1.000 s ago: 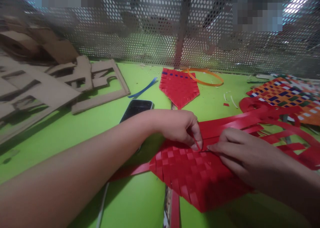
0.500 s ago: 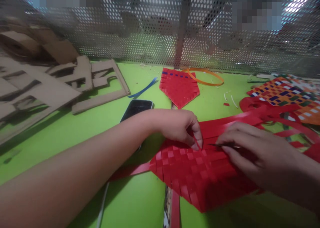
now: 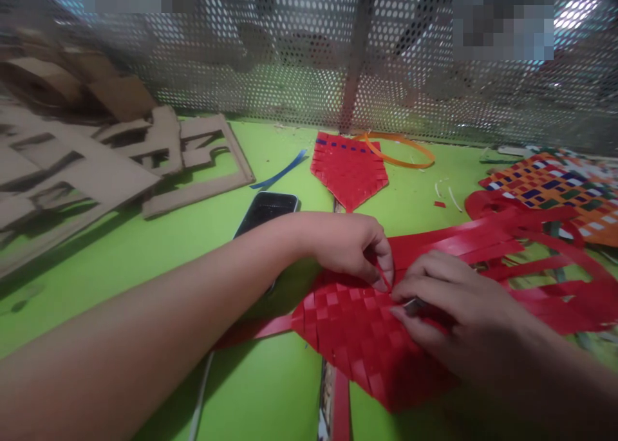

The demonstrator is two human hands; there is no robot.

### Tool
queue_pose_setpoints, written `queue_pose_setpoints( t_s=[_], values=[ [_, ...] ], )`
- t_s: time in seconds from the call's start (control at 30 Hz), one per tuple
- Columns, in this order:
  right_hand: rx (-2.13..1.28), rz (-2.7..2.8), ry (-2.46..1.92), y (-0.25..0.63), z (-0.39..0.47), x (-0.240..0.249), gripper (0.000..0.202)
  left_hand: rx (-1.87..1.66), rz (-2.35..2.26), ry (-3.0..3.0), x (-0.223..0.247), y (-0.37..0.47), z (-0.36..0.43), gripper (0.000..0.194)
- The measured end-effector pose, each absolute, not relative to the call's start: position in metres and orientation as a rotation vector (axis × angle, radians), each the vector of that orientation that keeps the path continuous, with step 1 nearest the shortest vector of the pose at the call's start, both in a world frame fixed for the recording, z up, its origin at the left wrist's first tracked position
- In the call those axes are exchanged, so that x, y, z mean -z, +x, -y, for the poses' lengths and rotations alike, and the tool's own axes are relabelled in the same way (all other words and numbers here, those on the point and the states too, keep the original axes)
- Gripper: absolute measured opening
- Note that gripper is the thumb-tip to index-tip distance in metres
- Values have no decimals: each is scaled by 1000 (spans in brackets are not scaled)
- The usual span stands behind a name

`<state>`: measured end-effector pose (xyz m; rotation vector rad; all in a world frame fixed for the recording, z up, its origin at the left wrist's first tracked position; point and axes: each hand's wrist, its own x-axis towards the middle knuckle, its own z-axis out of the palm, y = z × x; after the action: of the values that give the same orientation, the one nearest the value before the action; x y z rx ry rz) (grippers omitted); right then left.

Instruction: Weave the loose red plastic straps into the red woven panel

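In the middle of the green tabletop lies a piece of red woven strips point(image 3: 347, 322), a checked weave that narrows to a point toward me. My left hand point(image 3: 355, 251) reaches over it from the left, thumb and fingers closed on a narrow red strip point(image 3: 385, 280) at the edge of the weave. Close beside it, nearly touching, is my right hand point(image 3: 449, 299). Its fingers are curled round a small grey metal tool point(image 3: 414, 306), mostly hidden in the grip. Long loose red strips point(image 3: 483, 232) run from the weave off to the right.
Behind the hands lie a smaller red woven piece point(image 3: 348, 170), an orange loop point(image 3: 405, 151) and a blue strip point(image 3: 280, 169). A phone point(image 3: 264, 209) is under my left forearm. Cut cardboard point(image 3: 116, 170) stands left, multicoloured weaving point(image 3: 555, 187) right. Perforated metal screen point(image 3: 290, 93) closes the back.
My right hand has moved left to my left hand, and its fingertips now meet the weave there. The tool's dark tip, visible before, no longer shows. My left hand keeps its pinch.
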<state>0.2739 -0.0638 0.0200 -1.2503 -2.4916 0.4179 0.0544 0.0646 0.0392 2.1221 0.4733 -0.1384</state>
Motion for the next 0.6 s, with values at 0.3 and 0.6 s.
queue_pose_setpoints(
  t_s=[0.3, 0.6],
  values=[
    [-46, 2682, -1087, 259, 66, -21, 30, 134, -505, 2141, -38, 55, -64, 17],
    [-211, 2539, -1288, 270, 69, -16, 16, 171, -514, 2130, -42, 56, -64, 18]
  ],
)
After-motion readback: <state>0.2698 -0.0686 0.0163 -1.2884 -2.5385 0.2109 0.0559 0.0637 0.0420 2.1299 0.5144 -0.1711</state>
